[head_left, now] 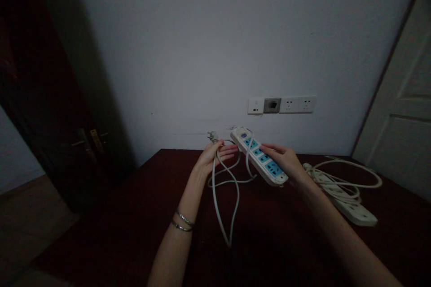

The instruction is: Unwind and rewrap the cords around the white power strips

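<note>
My right hand [284,161] grips a white power strip [261,156] with blue socket faces by its right edge, tilted above the table. My left hand [212,156] is closed on the strip's white cord [234,206] near its plug [213,135]; the thumb presses the cord and the other fingers stretch toward the strip. The plug's prongs point left above the thumb. Loops of cord hang between my two hands, and one strand crosses over the strip's upper end. Two bracelets [183,222] circle my left wrist.
A second white power strip [353,208] with its coiled cord [340,184] lies on the dark red table [134,215] at right. Wall sockets [296,104] and a grey-framed plate [272,105] sit above the table. A dark door [50,98] stands left, a pale door [404,98] right.
</note>
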{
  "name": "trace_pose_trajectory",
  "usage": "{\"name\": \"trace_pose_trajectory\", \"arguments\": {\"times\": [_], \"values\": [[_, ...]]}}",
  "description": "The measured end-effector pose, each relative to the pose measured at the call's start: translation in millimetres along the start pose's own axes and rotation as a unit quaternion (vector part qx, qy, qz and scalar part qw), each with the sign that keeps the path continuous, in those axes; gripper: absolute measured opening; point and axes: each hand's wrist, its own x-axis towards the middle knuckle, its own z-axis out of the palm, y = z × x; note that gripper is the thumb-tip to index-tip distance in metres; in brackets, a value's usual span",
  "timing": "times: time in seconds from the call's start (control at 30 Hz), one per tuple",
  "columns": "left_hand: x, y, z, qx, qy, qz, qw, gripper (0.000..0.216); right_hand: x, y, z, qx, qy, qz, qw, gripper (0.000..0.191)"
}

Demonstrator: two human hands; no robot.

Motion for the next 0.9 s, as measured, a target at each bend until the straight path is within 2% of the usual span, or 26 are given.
{"name": "trace_pose_trajectory", "arguments": {"times": [0.07,0.17,0.33,0.47,0.6,0.77,0.9], "values": [[2,-12,12,-0.005,-0.029,-0.042,0.999,0.012,-2,-2,1,0.013,0.014,-0.015,1.0,0.031],[5,-29,26,0.012,-0.065,-0.052,0.996,0.008,0,-2,0,0.003,0.034,-0.03,0.999,0.028],[5,-40,29,0.085,-0.125,-0.061,0.987,0.015,12,5,-8,-0.04,0.038,-0.037,0.998,0.029],[8,-28,17,0.082,-0.051,-0.026,0.995,0.013,25,16,-25,-0.119,0.005,-0.036,0.992,0.029],[10,-8,-3,0.001,0.014,0.05,0.999,0.014,40,38,-53,-0.192,-0.103,-0.029,0.976,0.033],[8,16,-38,-0.002,0.106,0.108,0.989,0.012,58,72,-78,-0.223,-0.222,-0.035,0.949,0.047],[4,29,-69,0.021,0.158,0.115,0.981,0.015,69,93,-81,-0.255,-0.244,-0.061,0.934,0.053]]}}
